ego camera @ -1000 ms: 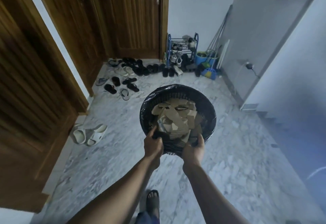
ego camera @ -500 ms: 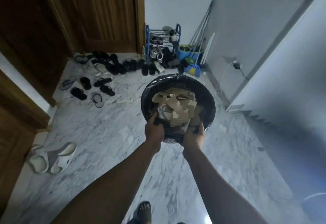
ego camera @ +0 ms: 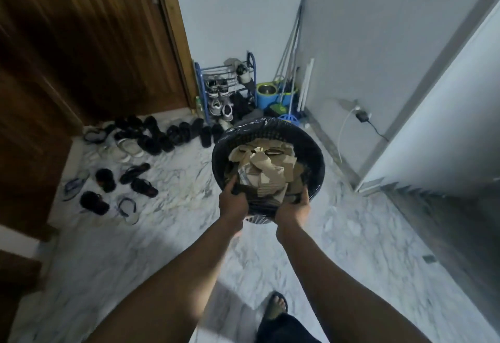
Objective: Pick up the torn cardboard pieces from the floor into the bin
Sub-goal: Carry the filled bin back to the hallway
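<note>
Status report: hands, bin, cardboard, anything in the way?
Left hand and right hand grip near rim of bin. Cardboard pieces piled inside. Sandals scattered ahead-left, shoe rack beyond.

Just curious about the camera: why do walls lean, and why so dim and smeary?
Head view: the wide-angle lens bows the door and wall edges; light is dim and bluish; the floor near the bottom edge smears, while the bin and cardboard pieces look sharper.
</note>
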{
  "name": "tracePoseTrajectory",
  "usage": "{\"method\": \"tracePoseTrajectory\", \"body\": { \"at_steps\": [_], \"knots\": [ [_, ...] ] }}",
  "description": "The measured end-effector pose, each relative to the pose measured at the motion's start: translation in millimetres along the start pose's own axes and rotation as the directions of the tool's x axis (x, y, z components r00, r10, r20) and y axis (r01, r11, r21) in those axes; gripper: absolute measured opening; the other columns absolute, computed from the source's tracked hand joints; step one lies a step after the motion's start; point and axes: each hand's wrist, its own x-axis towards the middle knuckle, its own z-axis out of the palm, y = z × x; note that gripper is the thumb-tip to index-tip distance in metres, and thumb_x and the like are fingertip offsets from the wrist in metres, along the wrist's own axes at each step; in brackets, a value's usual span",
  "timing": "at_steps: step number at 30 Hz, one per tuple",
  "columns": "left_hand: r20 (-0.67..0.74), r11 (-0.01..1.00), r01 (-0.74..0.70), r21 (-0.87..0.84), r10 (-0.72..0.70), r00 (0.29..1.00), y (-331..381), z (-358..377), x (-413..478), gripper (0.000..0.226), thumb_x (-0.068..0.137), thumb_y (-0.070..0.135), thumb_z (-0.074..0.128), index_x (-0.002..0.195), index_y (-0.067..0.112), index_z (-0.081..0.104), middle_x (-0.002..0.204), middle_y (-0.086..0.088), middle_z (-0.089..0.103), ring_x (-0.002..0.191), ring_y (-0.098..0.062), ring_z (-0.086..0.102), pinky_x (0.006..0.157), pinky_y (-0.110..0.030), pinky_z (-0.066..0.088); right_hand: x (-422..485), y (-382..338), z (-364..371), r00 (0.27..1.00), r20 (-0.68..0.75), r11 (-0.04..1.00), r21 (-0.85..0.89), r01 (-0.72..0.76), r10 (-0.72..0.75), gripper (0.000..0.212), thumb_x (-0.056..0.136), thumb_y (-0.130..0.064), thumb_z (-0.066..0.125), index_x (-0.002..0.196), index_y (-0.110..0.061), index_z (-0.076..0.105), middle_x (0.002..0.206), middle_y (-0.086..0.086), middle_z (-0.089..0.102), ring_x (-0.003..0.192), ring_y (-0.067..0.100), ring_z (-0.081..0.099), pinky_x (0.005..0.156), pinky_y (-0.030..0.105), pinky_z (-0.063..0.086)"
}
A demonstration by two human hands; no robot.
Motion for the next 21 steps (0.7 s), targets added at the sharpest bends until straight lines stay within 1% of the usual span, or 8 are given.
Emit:
{"method": "tracePoseTrajectory", "body": {
  "at_steps": [1,4,6,9,13,16,19,21],
  "knots": [
    [0.004,1.0,-0.001,-0.024,0.001,1.0,9.0,11.3,17.7,0.065,0.09,-0.009,0.046,0.139,0.032,0.052,0.14,-0.009,0.055,0.119,-0.037,0.056,0.094,-0.054,0.053,14.8,-10.2,11.5,1.0,0.007,0.999,-0.02,0.03,-0.03,0.069,0.092,0.002,0.035,0.14,-0.047,0.045,0.103,-0.005,0.067,0.077,0.02,0.065,0.053,0.03,0.059],
    [0.025,0.997,0.004,-0.083,-0.002,1.0,39.9,45.6,70.1,0.065,0.091,-0.01,0.044,0.14,0.032,0.051,0.138,-0.007,0.055,0.117,-0.038,0.058,0.084,-0.058,0.056,56.7,-45.6,48.2,0.998,0.026,0.994,-0.084,0.066,-0.064,0.063,0.095,-0.005,0.037,0.138,-0.051,0.044,0.115,-0.001,0.066,0.089,0.032,0.068,0.066,0.054,0.061],
    [0.032,0.996,0.002,-0.085,0.0,1.0,59.1,68.6,105.0,0.066,0.089,-0.009,0.047,0.141,0.033,0.051,0.138,-0.007,0.055,0.117,-0.038,0.058,0.087,-0.058,0.055,86.6,-68.3,71.5,0.997,0.018,0.992,-0.104,0.073,-0.072,0.059,0.097,-0.008,0.038,0.137,-0.052,0.044,0.115,-0.002,0.063,0.09,0.035,0.066,0.068,0.058,0.059],
    [0.06,0.998,0.013,-0.063,-0.009,0.998,83.4,103.4,165.4,0.066,0.089,-0.006,0.045,0.141,0.035,0.05,0.141,-0.005,0.054,0.122,-0.036,0.055,0.095,-0.057,0.051,137.7,-96.2,106.1,0.996,-0.005,0.988,-0.125,0.086,-0.088,0.06,0.097,-0.01,0.039,0.137,-0.054,0.042,0.106,-0.004,0.062,0.08,0.033,0.067,0.061,0.058,0.059],
    [0.147,1.0,0.0,-0.012,0.002,0.989,109.0,151.6,256.0,0.064,0.089,-0.004,0.045,0.141,0.034,0.049,0.142,-0.007,0.053,0.124,-0.035,0.054,0.101,-0.054,0.048,215.5,-122.8,158.5,0.996,-0.051,0.994,-0.086,0.074,-0.078,0.059,0.098,-0.012,0.041,0.139,-0.054,0.04,0.104,-0.004,0.062,0.08,0.031,0.068,0.059,0.057,0.059],
    [0.201,0.999,0.005,0.039,-0.013,0.979,135.8,191.6,319.7,0.064,0.09,-0.004,0.042,0.141,0.035,0.05,0.14,-0.006,0.055,0.12,-0.035,0.057,0.096,-0.054,0.052,272.3,-144.4,197.0,0.987,-0.141,0.996,-0.057,0.065,-0.072,0.058,0.096,-0.017,0.045,0.143,-0.05,0.038,0.112,-0.002,0.065,0.081,0.031,0.069,0.056,0.045,0.061],
    [0.255,0.994,0.008,0.11,-0.036,0.966,161.9,233.4,371.6,0.063,0.091,-0.004,0.04,0.141,0.035,0.05,0.141,-0.005,0.054,0.121,-0.034,0.056,0.098,-0.052,0.051,322.4,-165.9,223.4,0.971,-0.231,0.998,-0.03,0.048,-0.054,0.06,0.094,-0.014,0.046,0.143,-0.048,0.039,0.114,-0.003,0.067,0.078,0.026,0.068,0.044,0.029,0.056],
    [0.299,0.984,-0.018,0.178,-0.037,0.954,174.0,261.7,399.5,0.065,0.089,-0.004,0.04,0.142,0.033,0.05,0.141,-0.007,0.054,0.123,-0.032,0.055,0.099,-0.05,0.05,354.8,-177.6,234.6,0.958,-0.287,1.0,0.002,0.006,-0.005,0.064,0.093,-0.01,0.046,0.144,-0.047,0.038,0.12,-0.005,0.065,0.085,0.025,0.068,0.057,0.039,0.062]
  ]
}}
